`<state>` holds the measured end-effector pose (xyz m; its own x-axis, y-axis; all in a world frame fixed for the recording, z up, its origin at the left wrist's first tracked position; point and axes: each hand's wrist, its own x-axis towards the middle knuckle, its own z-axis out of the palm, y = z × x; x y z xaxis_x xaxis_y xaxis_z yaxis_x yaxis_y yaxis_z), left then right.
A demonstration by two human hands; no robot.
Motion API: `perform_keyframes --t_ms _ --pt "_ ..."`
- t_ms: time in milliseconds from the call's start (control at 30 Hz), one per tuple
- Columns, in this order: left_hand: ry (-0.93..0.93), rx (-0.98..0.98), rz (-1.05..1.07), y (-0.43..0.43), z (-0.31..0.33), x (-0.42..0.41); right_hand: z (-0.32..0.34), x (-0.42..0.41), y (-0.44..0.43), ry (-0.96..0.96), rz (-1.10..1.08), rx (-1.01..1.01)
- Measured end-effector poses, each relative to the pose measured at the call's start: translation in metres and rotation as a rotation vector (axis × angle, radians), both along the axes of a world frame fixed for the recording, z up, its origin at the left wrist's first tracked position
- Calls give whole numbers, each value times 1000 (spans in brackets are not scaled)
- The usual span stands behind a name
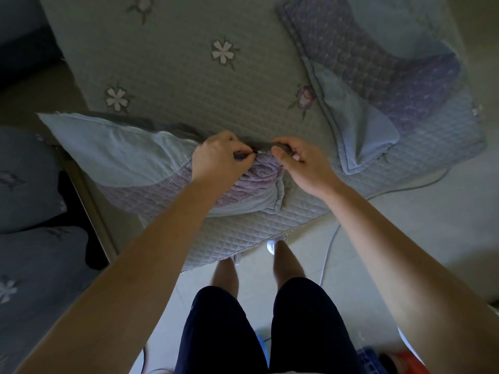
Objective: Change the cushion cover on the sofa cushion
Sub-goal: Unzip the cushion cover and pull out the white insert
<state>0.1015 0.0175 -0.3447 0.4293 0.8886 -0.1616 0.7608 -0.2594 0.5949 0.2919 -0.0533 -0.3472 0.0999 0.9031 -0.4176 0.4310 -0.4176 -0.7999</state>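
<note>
A cushion (116, 157) in a pale blue and purple quilted cover lies on the sofa seat in front of me. My left hand (218, 159) and my right hand (302, 164) pinch the cover's open edge at the cushion's right end, close together. A dark grey strip of the cover's edge runs between my fingers. A second, flat cushion cover (378, 85) in the same blue and purple lies at the upper right, apart from both hands.
The quilted green seat cover (175, 63) with flower patches spans the sofa. Dark blue cushions (29, 184) sit at the left. A thin cable (328, 252) trails on the tiled floor. A blue and red object (378, 360) lies by my right leg.
</note>
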Motion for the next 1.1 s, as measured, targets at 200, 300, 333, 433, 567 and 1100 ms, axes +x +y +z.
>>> perform_keyframes --t_ms 200,300,333,433,567,1100 --pt "151 -24 -84 11 6 2 11 9 19 -130 186 -67" --pt "141 -32 -94 12 6 0 14 7 26 -219 293 -74" --pt "132 -35 -100 13 6 -1 13 6 28 -233 313 -82" --pt "50 -86 -88 16 8 -3 11 8 32 -100 246 -113" --pt "-50 -170 -126 25 8 -6 5 13 25 196 82 -156" --pt "-110 171 -388 24 10 0 11 14 20 414 -10 -205"
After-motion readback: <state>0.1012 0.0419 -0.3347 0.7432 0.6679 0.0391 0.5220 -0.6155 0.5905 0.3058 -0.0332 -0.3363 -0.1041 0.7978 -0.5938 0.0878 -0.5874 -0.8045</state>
